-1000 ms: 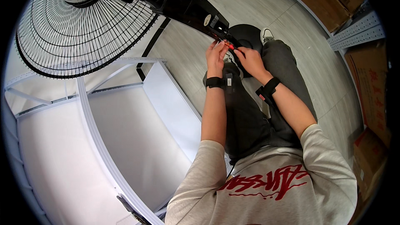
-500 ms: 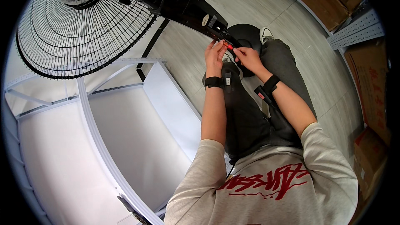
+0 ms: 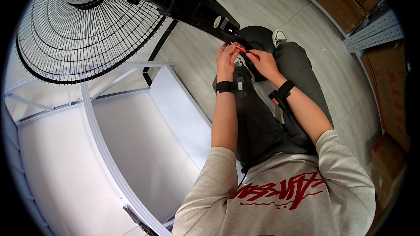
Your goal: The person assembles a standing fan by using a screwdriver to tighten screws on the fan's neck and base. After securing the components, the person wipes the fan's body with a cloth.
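A black standing fan reaches from the upper left toward my feet, its housing (image 3: 192, 6) tilted above the round base (image 3: 258, 32). At the housing's lower end I hold a slim red screwdriver (image 3: 243, 50). My right hand (image 3: 265, 64) is closed around its rear end. My left hand (image 3: 225, 60) pinches around the front end, close against the fan. The screwdriver's tip and what it meets are hidden by the left fingers.
The fan's wire grille (image 3: 92, 39) fills the upper left. A white shelf frame (image 3: 94, 126) stands at left. Cardboard boxes (image 3: 387, 83) sit on a metal rack (image 3: 372, 37) at right. My legs and shoes (image 3: 279, 37) are beside the fan base.
My right hand has shifted slightly and its fingers have turned on the screwdriver, showing a bit more red. My left hand stays nearly in place.
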The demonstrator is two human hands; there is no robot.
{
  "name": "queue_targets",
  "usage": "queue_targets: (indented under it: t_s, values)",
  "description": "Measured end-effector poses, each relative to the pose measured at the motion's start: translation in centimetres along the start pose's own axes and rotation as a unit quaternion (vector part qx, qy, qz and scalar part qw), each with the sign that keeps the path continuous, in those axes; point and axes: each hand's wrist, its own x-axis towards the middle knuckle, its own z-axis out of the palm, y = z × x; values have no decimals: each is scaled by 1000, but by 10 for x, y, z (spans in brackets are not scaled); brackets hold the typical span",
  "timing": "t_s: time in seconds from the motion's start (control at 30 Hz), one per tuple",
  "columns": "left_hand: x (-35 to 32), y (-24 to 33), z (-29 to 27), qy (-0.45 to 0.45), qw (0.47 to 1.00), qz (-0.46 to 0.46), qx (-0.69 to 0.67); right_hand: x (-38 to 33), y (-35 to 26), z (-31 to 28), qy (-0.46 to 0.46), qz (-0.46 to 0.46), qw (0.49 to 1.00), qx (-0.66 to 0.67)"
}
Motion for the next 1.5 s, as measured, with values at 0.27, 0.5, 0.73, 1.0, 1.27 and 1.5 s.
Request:
queue_targets:
  t_s: [0.27, 0.5, 0.73, 1.0, 1.27, 1.5]
  values:
    - [0, -3, 0, -2, 1000, 9, -8, -1, 4, 5, 12, -23, 1000, -9]
    - [2, -4, 1, -2, 1000, 19, -9, 2, 1, 4, 0, -13, 1000, 12]
    - [2, -4, 1, -9, 1000, 27, -14, 9, 13, 14, -52, 90, 987, 124]
    - [-1, -4, 0, 0, 1000, 17, -22, 8, 17, 16, -20, 35, 993, 109]
    - [1, -5, -7, 24, 998, 17, -58, 10, 8, 4, -172, 237, 894, 339]
    - [-2, 0, 7, 21, 998, 24, -47, 5, 17, 18, -1, 13, 997, 71]
